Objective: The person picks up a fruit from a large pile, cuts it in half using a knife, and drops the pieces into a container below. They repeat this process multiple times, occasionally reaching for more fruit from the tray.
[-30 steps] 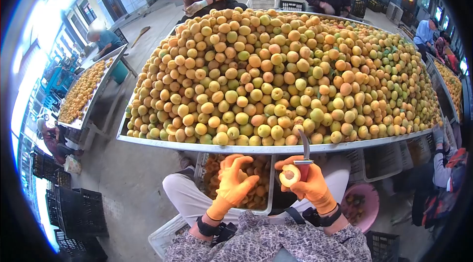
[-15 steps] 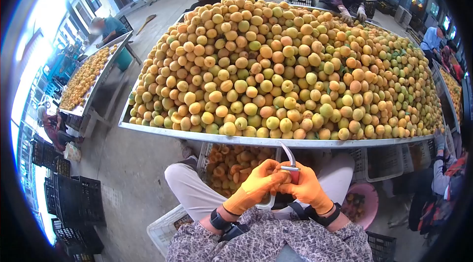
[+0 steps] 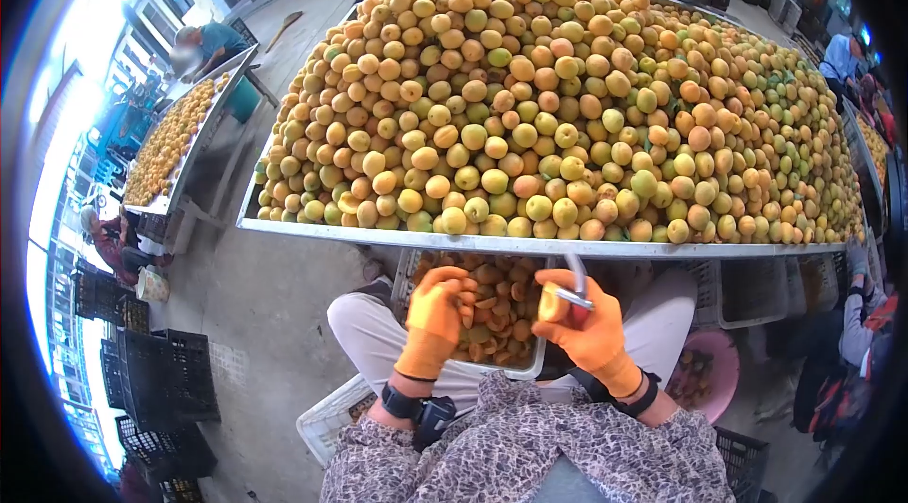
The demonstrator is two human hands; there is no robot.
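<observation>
My right hand point(image 3: 591, 338), in an orange glove, is closed around a curved knife point(image 3: 576, 274) with a red handle. The blade points up and away from me. A piece of cut apricot point(image 3: 552, 304) sits between that hand's thumb and fingers, orange flesh showing. My left hand point(image 3: 438, 319), gloved in orange too, hangs over the left part of a crate of apricot halves point(image 3: 514, 328). Its fingers are curled in; whatever they hold, if anything, is hidden. Beyond both hands rises a big heap of whole apricots point(image 3: 492, 125) on a metal-edged table point(image 3: 530, 246).
A pink basin point(image 3: 719, 372) with dark contents stands right of my knee. A white crate point(image 3: 320, 423) is at my left side. Black crates point(image 3: 165, 380) are stacked farther left. Co-workers sit across the table, and another fruit table point(image 3: 180, 139) stands at left.
My hands, together half a second ago, have parted. The left went left over the crate; the right kept the knife, and an apricot piece now shows in it. The view has shifted slightly.
</observation>
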